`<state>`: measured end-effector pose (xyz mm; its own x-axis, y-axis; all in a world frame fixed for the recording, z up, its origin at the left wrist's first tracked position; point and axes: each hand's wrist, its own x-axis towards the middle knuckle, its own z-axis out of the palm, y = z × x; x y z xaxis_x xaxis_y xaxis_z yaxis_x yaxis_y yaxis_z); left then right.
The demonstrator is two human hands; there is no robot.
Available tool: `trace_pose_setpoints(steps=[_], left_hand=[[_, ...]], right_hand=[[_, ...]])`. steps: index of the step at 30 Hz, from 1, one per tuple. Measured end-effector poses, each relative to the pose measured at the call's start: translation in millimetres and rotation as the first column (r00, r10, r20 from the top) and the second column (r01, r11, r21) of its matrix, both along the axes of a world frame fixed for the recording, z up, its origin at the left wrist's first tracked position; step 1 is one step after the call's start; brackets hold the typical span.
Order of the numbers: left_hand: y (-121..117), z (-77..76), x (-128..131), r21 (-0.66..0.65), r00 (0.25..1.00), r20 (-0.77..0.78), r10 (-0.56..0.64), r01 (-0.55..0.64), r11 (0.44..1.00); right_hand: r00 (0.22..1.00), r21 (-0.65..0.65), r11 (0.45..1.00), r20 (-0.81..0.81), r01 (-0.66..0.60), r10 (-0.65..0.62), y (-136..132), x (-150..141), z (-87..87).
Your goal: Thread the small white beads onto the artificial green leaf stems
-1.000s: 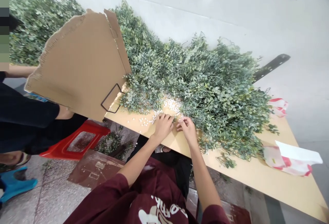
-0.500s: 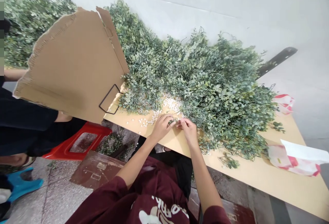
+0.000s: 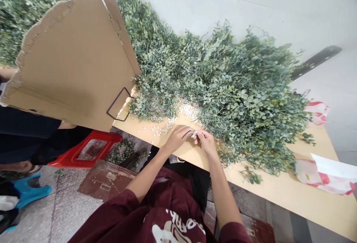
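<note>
The left hand (image 3: 177, 138) and the right hand (image 3: 205, 142) are positioned over the desk (image 3: 306, 194), directly in front of the wearer's maroon sweatshirt (image 3: 156, 213). Compared with the preceding view, the hands have closed the gap between them, and their fingertips (image 3: 196, 135) now meet. Both hands are in a pinching grip on what appears to be a small white bead (image 3: 193, 135) at the edge of the foliage. The item is too small to confirm, and any stem within the pinch cannot be made out. This places the work at one point between the thumbs and forefingers.

Loose white beads (image 3: 189, 111) lie on the desk just ahead of and to the left of the hands. A large mound of artificial eucalyptus foliage (image 3: 237, 90) begins just beyond the hands and extends to the right. A cardboard sheet (image 3: 75, 60) with a black wire loop (image 3: 118, 105) stands further left, near the beads. A red-and-white plastic bag (image 3: 325, 178) lies well to the right. A red plastic stool (image 3: 92, 150) sits on the floor below and left of the hands.
</note>
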<state>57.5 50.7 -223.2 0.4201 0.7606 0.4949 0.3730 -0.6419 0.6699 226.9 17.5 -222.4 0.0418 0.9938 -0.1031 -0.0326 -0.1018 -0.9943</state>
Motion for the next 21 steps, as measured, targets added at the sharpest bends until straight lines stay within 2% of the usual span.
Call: trace_pose_setpoints(steps=[8,21], left_hand=[[0.9,6.0,-0.7,-0.034,0.998,-0.030,-0.054,0.053,0.998],[0.8,4.3,0.0,-0.027,0.997,-0.040,-0.062,0.061,0.998]], right_hand=[[0.998,-0.018,0.999,-0.045,-0.043,0.042,0.2,0.3,0.2],[0.997,-0.040,0.999,-0.071,-0.037,0.034,0.8,1.3,-3.6]])
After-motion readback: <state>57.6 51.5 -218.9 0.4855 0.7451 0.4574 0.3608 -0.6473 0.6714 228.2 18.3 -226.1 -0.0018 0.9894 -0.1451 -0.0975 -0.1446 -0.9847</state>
